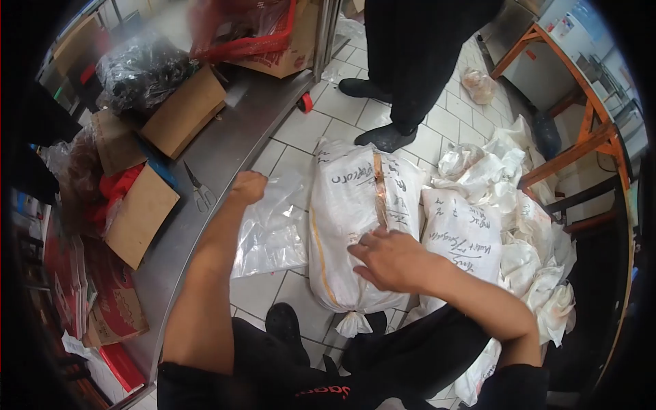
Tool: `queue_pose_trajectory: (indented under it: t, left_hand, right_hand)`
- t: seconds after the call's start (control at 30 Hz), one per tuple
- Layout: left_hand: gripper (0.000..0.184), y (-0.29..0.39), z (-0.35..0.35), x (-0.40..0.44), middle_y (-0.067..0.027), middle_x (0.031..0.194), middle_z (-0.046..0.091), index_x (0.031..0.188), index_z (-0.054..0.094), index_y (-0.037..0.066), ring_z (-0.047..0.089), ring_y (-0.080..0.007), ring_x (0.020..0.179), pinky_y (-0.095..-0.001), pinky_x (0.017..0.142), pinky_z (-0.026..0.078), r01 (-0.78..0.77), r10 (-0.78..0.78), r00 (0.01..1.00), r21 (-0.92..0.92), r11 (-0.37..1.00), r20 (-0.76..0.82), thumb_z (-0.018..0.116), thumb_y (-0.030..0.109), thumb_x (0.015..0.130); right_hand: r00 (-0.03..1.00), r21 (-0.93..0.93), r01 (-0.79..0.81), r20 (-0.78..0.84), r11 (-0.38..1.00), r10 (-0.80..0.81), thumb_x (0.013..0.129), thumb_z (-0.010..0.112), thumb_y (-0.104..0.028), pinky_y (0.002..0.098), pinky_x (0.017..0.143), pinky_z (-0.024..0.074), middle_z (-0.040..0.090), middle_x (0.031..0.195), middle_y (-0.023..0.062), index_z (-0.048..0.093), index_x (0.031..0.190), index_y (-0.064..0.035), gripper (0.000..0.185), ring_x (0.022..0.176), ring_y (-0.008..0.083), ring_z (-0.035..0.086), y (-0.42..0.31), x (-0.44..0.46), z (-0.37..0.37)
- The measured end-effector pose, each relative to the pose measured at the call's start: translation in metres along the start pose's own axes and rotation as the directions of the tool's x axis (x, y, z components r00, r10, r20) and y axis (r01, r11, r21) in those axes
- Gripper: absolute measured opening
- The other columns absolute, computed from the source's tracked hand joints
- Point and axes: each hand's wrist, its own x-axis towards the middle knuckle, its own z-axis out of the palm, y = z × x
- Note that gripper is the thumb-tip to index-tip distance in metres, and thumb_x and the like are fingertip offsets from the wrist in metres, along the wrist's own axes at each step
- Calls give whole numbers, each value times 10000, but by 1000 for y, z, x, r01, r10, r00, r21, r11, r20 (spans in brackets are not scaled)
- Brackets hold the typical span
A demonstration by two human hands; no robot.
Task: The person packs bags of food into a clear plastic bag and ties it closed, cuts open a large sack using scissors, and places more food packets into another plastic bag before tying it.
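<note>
My left hand is closed in a fist at the upper edge of a clear plastic bag, which hangs flat beside the metal table. My right hand rests on a large white woven sack, its fingers apart and bent over the surface. The sack stands on the floor in front of me, with black handwriting, a brown tape strip down its middle and a knotted corner at the bottom. A pair of scissors lies on the table near my left forearm.
On the steel table are opened cardboard boxes and a bundle in clear plastic. A red crate is behind. More white sacks and crumpled bags lie right. Another person's legs stand ahead.
</note>
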Motion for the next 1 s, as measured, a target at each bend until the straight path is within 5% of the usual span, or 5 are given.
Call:
queue_pose_trajectory:
  t: [0.23,0.47,0.53,0.83,1.0]
  left_hand:
    - [196,-7,-87,-8,-164,929,694,938,699,44,667,-309,828,-396,802,518,-116,-136,858,-445,888,-495,538,114,851]
    - [125,-14,-192,-47,-34,776,664,890,662,10,581,-96,728,-252,693,456,-265,43,955,-784,561,-292,556,76,893]
    - [136,-19,-222,-72,-2,781,656,867,658,2,584,-74,723,-243,663,458,-370,198,925,-887,277,-325,579,106,904]
    - [251,32,-346,-107,-65,833,614,981,598,-14,584,-124,689,-247,635,481,-721,37,691,-692,-32,-722,623,227,916]
    - [278,92,-420,-93,-85,887,618,1064,593,6,604,-151,764,-279,673,492,-828,151,547,-559,-46,-823,548,268,982]
  right_hand:
    - [963,333,-17,-250,943,105,936,565,-292,445,910,482,647,1067,196,611,1176,-34,356,1050,372,608,30,-35,-36]
    - [892,463,5,-402,886,205,893,627,-319,423,965,458,637,1119,220,621,1162,-1,416,1081,367,598,45,-10,-27]
    - [908,496,5,-366,868,203,887,638,-331,419,986,446,616,1169,222,600,1196,8,460,1116,365,580,43,-7,-28]
    - [732,411,299,-678,861,69,841,710,-474,418,1081,368,403,1416,276,334,1439,23,863,1311,402,427,9,8,-46]
    - [624,516,295,-742,804,247,882,684,-380,365,1001,428,583,1244,189,493,1330,4,620,1174,288,562,14,9,-86]
